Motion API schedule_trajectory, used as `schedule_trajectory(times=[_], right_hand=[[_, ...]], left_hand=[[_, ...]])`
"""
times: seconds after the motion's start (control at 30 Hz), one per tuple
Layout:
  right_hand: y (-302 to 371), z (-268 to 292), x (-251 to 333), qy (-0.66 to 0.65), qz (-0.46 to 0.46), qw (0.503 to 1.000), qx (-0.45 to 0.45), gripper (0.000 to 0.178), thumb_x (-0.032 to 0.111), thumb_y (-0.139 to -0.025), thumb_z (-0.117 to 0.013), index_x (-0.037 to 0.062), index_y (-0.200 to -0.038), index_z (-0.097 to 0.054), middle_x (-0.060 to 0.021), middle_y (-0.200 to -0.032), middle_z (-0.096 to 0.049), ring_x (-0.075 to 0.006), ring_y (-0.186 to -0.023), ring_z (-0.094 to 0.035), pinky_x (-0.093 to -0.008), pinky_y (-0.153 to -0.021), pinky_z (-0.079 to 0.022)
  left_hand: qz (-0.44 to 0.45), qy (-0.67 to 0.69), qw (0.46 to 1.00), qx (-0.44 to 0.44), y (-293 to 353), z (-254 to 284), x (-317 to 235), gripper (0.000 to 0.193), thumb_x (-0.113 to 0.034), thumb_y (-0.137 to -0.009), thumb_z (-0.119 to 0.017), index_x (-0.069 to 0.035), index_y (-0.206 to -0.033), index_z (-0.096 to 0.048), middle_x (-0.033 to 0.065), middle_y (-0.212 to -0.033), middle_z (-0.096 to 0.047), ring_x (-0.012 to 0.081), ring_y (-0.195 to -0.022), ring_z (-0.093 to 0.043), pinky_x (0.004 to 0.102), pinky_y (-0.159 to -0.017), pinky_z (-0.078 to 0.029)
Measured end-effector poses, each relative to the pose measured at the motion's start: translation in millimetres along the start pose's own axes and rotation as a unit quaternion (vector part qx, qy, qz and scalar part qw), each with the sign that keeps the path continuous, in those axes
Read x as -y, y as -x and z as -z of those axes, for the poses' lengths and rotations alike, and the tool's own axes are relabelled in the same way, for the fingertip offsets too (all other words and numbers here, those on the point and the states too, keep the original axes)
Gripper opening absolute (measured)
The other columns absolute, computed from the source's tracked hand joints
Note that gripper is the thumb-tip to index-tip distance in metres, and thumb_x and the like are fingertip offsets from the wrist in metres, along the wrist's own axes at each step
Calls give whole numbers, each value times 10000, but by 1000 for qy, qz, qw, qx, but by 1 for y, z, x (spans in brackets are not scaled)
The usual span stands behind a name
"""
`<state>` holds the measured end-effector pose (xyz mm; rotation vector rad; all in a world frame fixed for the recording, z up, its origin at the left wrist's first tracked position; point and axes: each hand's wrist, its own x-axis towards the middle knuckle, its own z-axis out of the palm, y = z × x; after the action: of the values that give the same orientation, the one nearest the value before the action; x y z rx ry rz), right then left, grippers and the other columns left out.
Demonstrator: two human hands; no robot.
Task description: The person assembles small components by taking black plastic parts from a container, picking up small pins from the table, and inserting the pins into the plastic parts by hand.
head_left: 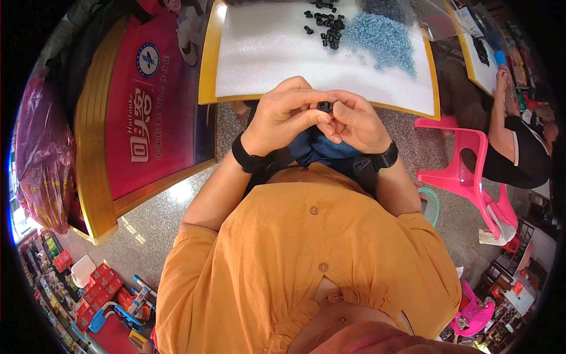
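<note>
Just off the near edge of the white-topped table [259,76], my two hands meet over a small black cylindrical part [325,107]. My left hand [283,115] pinches it between thumb and fingers. My right hand [361,121] closes on it from the other side, thumb and fingertips pressed at its end. Fingers cover much of the part, so its full shape is hidden. Similar black parts [331,29] lie in a loose group at the table's far side. Beside them spreads a heap of small pale-blue translucent pieces [380,41].
A darker grey-blue heap [389,9] and clear plastic [433,17] sit at the far right. Pink plastic chair [457,177] stands right of me, near another person in black [519,153] at a second table. A wood-framed pink sign [141,112] and purple bag [44,153] are left.
</note>
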<state>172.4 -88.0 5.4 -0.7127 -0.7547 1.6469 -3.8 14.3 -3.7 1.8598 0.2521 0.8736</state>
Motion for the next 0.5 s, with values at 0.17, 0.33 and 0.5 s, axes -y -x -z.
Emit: schedule_trajectory(times=[0.17,0.33,0.5], right_hand=[[-7,8,-16,-12,13,1000,5,289,205,-1034,-576,-44,-1177,-609,-39,-882,-612,-81,-690,-537,-214,-577,-426],[-8,11,-13,34,18,999,-25,282,244,-1021,-606,-16,-1129,-634,-18,-892,-612,-70,-697,-545,-210,-574,-426],[-9,19,1,175,10,980,-98,281,271,-990,-648,4,-1078,-654,2,-802,-607,-65,-662,-553,-207,-576,-442]], left_hand=[[-3,-35,999,-5,5,2,8,327,-128,-831,-792,-64,-1146,-735,18,-790,-541,140,-719,-516,263,-661,-428],[2,-23,1000,-8,5,-1,14,326,-105,-845,-779,-67,-1164,-725,16,-799,-547,138,-731,-519,261,-672,-435],[150,-10,986,-66,7,-15,13,340,-110,-877,-756,-59,-1208,-701,25,-842,-589,114,-736,-529,257,-679,-454]])
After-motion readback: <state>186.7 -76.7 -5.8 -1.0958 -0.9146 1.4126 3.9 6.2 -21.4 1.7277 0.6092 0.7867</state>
